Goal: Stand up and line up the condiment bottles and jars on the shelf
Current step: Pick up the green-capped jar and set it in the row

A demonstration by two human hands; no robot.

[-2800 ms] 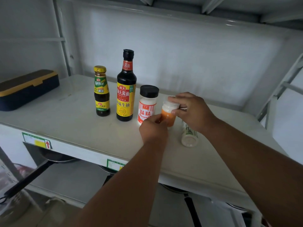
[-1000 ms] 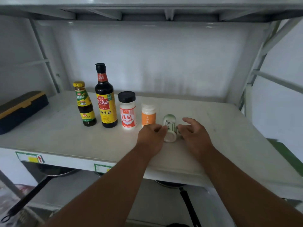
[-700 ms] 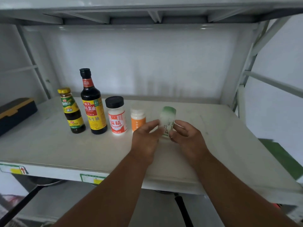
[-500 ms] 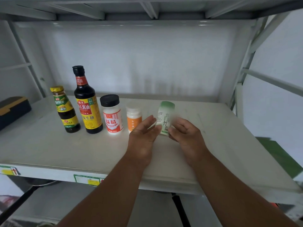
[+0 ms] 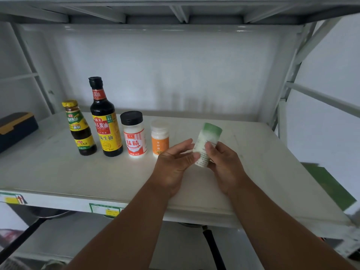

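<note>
Four containers stand upright in a row on the white shelf [image 5: 68, 172]: a small dark sauce bottle with a yellow cap [image 5: 80, 129], a tall soy sauce bottle [image 5: 106, 121], a black-lidded white jar with a red label [image 5: 134, 135] and a small orange-labelled jar [image 5: 160, 140]. To their right a green-capped salt shaker [image 5: 207, 141] is held tilted slightly right, just above the shelf. My right hand [image 5: 224, 164] grips its lower part. My left hand [image 5: 175, 162] has its fingers spread, fingertips touching the shaker's left side.
A dark box with a yellow band [image 5: 15, 127] lies at the shelf's far left. Metal uprights [image 5: 280, 121] frame the right side. Pan handles [image 5: 212, 246] show on the lower shelf. Bare shelf surface extends right of the shaker.
The salt shaker, lying on its side a second ago, has been picked up and turned nearly upright between both hands. The view has shifted slightly.
</note>
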